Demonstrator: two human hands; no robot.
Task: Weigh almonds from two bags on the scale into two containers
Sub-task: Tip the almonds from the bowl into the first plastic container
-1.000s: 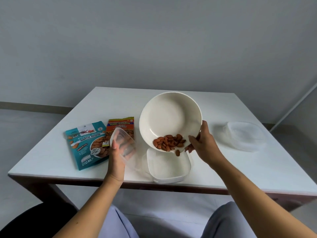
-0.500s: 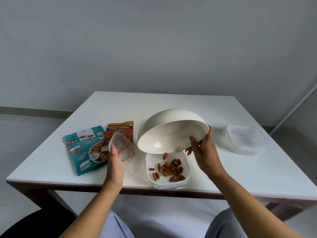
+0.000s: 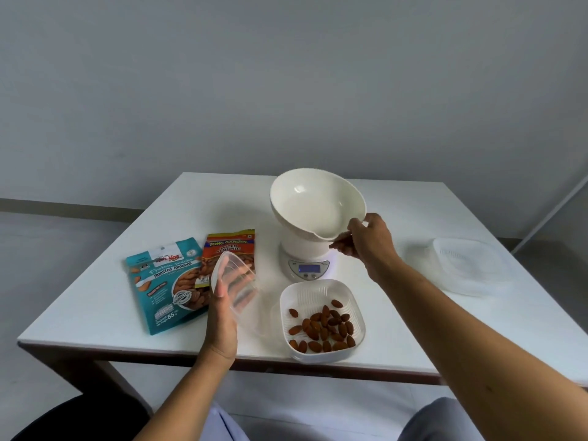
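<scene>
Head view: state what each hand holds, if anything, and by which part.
The left hand grips the clear lid by its lower edge. The right hand pinches the white bowl by its near rim, beside the spout.

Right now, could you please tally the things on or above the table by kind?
Printed almond bags, teal and orange: 2
White square plastic containers: 2
Clear plastic lid in left hand: 1
Round cream bowl in right hand: 1
White digital scale: 1
Total: 7

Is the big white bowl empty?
Empty. The bowl, held by the right hand, shows only bare white inside; the almonds lie in the square container.
</scene>
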